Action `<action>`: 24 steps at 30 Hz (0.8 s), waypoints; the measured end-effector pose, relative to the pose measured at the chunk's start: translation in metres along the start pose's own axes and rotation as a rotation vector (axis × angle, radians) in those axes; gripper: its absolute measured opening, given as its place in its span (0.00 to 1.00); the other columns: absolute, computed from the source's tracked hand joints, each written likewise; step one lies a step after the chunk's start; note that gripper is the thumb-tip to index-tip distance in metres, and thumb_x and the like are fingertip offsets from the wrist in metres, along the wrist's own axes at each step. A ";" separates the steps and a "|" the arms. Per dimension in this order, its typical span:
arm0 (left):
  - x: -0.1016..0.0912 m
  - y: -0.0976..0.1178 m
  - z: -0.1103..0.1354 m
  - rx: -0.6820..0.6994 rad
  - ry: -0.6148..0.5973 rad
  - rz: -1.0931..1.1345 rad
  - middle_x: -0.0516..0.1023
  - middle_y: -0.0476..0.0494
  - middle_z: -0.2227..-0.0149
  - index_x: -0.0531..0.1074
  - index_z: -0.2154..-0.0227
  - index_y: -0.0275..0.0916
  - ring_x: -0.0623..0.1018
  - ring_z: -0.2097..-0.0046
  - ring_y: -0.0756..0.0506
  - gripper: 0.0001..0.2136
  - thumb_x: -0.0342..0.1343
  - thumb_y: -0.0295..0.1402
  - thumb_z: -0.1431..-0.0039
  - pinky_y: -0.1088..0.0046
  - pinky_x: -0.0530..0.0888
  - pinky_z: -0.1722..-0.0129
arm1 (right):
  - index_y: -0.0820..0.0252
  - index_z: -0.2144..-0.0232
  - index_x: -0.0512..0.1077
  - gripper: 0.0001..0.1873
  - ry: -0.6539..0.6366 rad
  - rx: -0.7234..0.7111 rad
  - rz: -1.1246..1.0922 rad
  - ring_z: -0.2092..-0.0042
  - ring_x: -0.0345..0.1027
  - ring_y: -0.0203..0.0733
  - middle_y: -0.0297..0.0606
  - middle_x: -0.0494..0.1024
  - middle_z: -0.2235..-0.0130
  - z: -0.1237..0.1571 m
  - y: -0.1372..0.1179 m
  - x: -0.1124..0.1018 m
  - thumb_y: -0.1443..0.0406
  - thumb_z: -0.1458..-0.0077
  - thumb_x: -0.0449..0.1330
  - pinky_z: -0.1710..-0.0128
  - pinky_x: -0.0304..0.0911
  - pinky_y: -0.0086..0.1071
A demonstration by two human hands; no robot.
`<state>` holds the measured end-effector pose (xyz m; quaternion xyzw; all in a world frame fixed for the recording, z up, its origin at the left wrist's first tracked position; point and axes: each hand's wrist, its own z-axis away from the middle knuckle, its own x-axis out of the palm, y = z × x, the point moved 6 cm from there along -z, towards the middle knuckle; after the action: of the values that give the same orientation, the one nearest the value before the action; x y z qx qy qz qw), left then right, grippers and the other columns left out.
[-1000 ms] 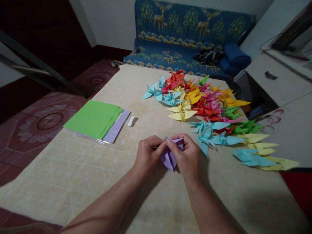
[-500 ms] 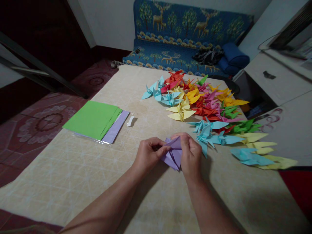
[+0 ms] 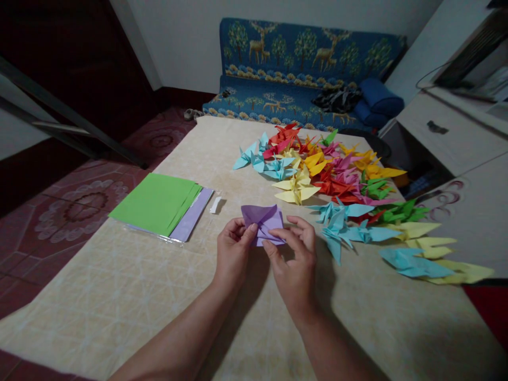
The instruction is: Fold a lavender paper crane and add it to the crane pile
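Observation:
A partly folded purple paper (image 3: 262, 222) is held just above the beige table (image 3: 119, 296) between both hands. My left hand (image 3: 232, 254) pinches its left edge with thumb and forefinger. My right hand (image 3: 294, 264) grips its right and lower edge, fingers curled around the fold. The paper now shows a flat square face with a crease across it.
A stack of green and lilac paper sheets (image 3: 161, 203) in a clear sleeve lies to the left, with a small white scrap (image 3: 215, 204) beside it. Several coloured paper cranes (image 3: 341, 180) are heaped on the table's right half. A blue sofa (image 3: 301, 79) and white cabinet (image 3: 456, 137) stand beyond.
The purple paper has been turned and opened from a narrow downward point into a flatter square, and both hands have shifted slightly up and away from me.

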<state>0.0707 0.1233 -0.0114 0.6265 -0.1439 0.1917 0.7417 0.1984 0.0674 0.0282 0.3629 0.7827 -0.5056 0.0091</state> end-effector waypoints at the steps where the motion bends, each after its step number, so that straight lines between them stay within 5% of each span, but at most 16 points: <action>1: 0.001 -0.002 0.000 -0.015 -0.007 0.028 0.76 0.52 0.75 0.72 0.69 0.36 0.72 0.74 0.54 0.12 0.68 0.33 0.54 0.80 0.68 0.72 | 0.54 0.65 0.78 0.05 -0.007 0.009 -0.005 0.55 0.69 0.44 0.42 0.67 0.49 0.001 0.002 0.001 0.66 0.46 0.65 0.56 0.68 0.38; 10: 0.004 -0.009 0.000 -0.057 -0.029 0.137 0.69 0.58 0.80 0.70 0.67 0.37 0.68 0.78 0.56 0.12 0.67 0.32 0.51 0.82 0.65 0.75 | 0.59 0.71 0.78 0.04 -0.030 0.135 -0.162 0.66 0.71 0.38 0.35 0.73 0.69 -0.002 0.011 0.008 0.68 0.45 0.63 0.67 0.66 0.29; 15: 0.003 -0.010 -0.002 -0.047 -0.048 0.143 0.78 0.51 0.71 0.69 0.63 0.37 0.75 0.71 0.53 0.14 0.66 0.32 0.50 0.79 0.70 0.68 | 0.61 0.75 0.75 0.06 0.016 0.282 -0.263 0.68 0.72 0.40 0.35 0.76 0.72 0.003 0.025 0.010 0.65 0.50 0.66 0.65 0.68 0.32; 24: -0.002 -0.008 -0.001 -0.047 0.027 0.078 0.76 0.55 0.78 0.65 0.67 0.39 0.72 0.77 0.54 0.17 0.68 0.33 0.54 0.81 0.66 0.74 | 0.60 0.81 0.68 0.14 0.043 0.556 -0.386 0.77 0.70 0.38 0.31 0.73 0.80 0.005 0.030 0.012 0.62 0.61 0.70 0.76 0.65 0.29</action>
<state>0.0721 0.1233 -0.0195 0.6003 -0.1624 0.2255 0.7499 0.2047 0.0770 -0.0025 0.2073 0.6690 -0.6844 -0.2027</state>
